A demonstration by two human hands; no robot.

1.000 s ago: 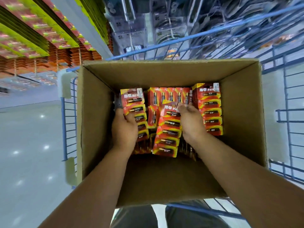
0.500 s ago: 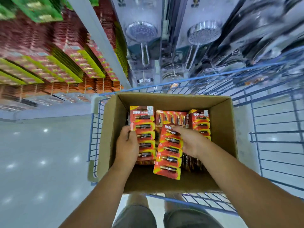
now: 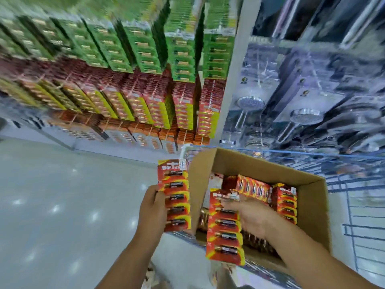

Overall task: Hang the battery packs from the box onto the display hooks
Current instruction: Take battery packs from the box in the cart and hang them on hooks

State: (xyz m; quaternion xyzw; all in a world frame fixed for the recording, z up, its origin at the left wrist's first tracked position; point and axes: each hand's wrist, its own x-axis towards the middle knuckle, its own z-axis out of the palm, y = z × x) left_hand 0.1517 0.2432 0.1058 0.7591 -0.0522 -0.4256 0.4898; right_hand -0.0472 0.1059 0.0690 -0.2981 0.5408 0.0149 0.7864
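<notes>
My left hand [image 3: 153,207] grips a stack of red battery packs [image 3: 174,195], lifted out and held left of the cardboard box [image 3: 312,205]. My right hand [image 3: 253,214] holds a second stack of red battery packs [image 3: 226,228] over the box's near left side. More red packs [image 3: 285,200] stand inside the box at its far right. Beyond, on the left, hang rows of red, yellow and green battery packs on the display [image 3: 158,105]; the hooks themselves are hidden by the packs and motion blur.
The box sits in a blue wire cart [image 3: 354,215]. A white upright post [image 3: 233,80] separates the battery display from packaged shower heads [image 3: 304,117] on the right. Pale glossy floor [image 3: 62,205] spreads to the left.
Both hands have lifted their stacks up out of the box; the left stack now hangs outside the box's left wall. My view has swung up and left toward the battery display.
</notes>
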